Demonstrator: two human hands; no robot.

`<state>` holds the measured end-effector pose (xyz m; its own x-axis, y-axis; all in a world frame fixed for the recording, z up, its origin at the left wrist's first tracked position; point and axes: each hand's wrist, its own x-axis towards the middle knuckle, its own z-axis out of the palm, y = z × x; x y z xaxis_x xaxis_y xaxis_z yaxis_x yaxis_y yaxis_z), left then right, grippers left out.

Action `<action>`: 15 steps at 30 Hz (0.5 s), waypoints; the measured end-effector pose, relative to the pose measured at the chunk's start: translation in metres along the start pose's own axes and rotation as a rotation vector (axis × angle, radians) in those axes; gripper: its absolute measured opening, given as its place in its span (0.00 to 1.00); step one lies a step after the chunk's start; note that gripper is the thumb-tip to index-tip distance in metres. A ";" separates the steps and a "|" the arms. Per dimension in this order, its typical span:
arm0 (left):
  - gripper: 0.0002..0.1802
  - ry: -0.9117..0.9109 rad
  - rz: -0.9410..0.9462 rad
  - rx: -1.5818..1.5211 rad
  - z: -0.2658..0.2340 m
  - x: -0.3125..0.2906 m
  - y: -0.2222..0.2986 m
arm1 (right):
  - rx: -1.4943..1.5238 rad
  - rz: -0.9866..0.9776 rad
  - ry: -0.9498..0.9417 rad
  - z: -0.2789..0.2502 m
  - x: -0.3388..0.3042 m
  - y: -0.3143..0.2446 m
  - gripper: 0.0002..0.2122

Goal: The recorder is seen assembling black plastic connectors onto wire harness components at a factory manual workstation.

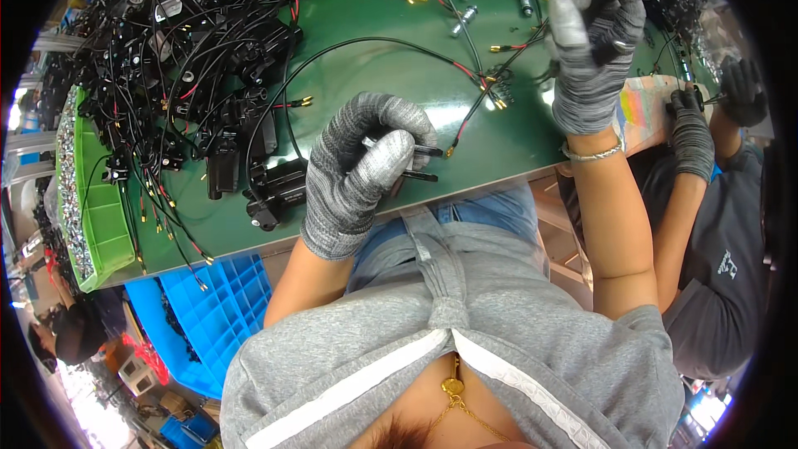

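My left hand (362, 170), in a grey knitted glove with pale fingertips, is closed in front of my body above the table's near edge. From its fingers a black two-pronged piece (426, 176) sticks out to the right, with a bit of silver metal showing; its kind is hidden by the glove. My right hand (594, 54), gloved alike, is raised at the far right, thumb and fingers apart and curved. Dark shadow fills its palm, and no held thing can be made out. A black cable (366, 39) with red-and-brass ends arches between the hands.
Black cabled parts (224, 50) are heaped at the left on the green table (374, 75). Silver cylindrical fittings (465, 21) lie at the back. A green bin (104, 224) stands left, a blue crate (216, 308) below. At right, a co-worker's gloved hand (690, 137) is close.
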<state>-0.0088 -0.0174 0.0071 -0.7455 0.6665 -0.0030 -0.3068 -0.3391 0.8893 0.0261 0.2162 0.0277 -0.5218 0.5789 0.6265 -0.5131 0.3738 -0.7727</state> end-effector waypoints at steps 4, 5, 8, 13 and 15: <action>0.11 -0.033 0.028 0.005 -0.004 0.000 -0.002 | 0.393 0.130 -0.238 -0.003 -0.014 -0.024 0.24; 0.12 -0.057 0.044 0.005 -0.005 0.000 -0.003 | 0.388 0.123 -0.299 -0.006 -0.023 -0.021 0.27; 0.12 -0.070 0.049 -0.003 -0.005 0.001 -0.004 | 0.488 0.199 -0.248 -0.013 -0.028 -0.021 0.32; 0.13 -0.006 0.049 0.023 -0.001 -0.002 -0.004 | 0.453 0.293 -0.256 -0.008 -0.029 -0.025 0.41; 0.13 -0.027 0.076 -0.035 -0.003 0.000 -0.004 | 0.477 0.281 -0.300 -0.011 -0.027 -0.023 0.40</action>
<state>-0.0090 -0.0181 0.0018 -0.7512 0.6556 0.0770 -0.2706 -0.4122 0.8700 0.0591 0.2001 0.0278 -0.8141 0.3535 0.4607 -0.5396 -0.1673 -0.8251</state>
